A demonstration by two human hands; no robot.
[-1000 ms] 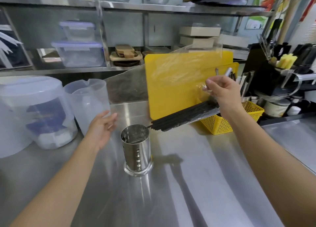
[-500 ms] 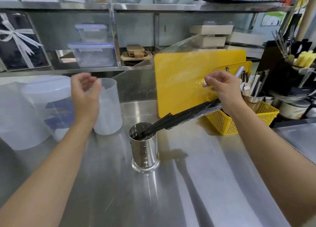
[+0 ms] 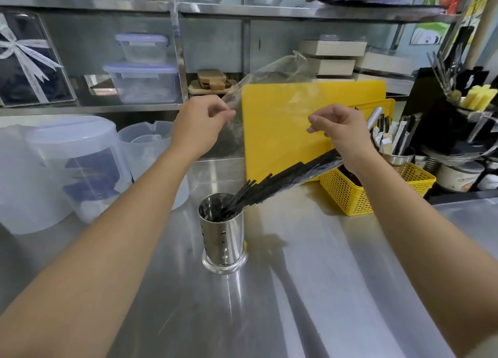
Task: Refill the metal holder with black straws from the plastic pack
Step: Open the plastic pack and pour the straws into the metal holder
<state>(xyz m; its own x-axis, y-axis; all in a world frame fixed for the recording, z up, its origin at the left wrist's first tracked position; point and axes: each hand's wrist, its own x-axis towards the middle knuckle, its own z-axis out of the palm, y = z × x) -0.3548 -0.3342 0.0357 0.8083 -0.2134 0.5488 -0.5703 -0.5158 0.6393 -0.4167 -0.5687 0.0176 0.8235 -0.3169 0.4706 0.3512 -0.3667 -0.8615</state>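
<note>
Standing upright near the middle of the steel counter [image 3: 310,303], the perforated metal holder [image 3: 223,233] is taking in the lower ends of the black straws [image 3: 272,185], which are slanting up and to the right out of its open mouth. Their upper ends are still lying inside the clear plastic pack [image 3: 272,101], which is being held raised above the holder and in front of the yellow cutting board [image 3: 310,131]. The left hand [image 3: 199,125] is pinching the pack's left edge between thumb and fingers, and the right hand [image 3: 342,131] is gripping the pack's right side, just above the straws' upper ends. Right of the holder, toward the counter's back edge, a yellow mesh basket [image 3: 358,195] is sitting with utensils inside. Two translucent plastic containers [image 3: 67,169] are standing at the counter's back left.
</note>
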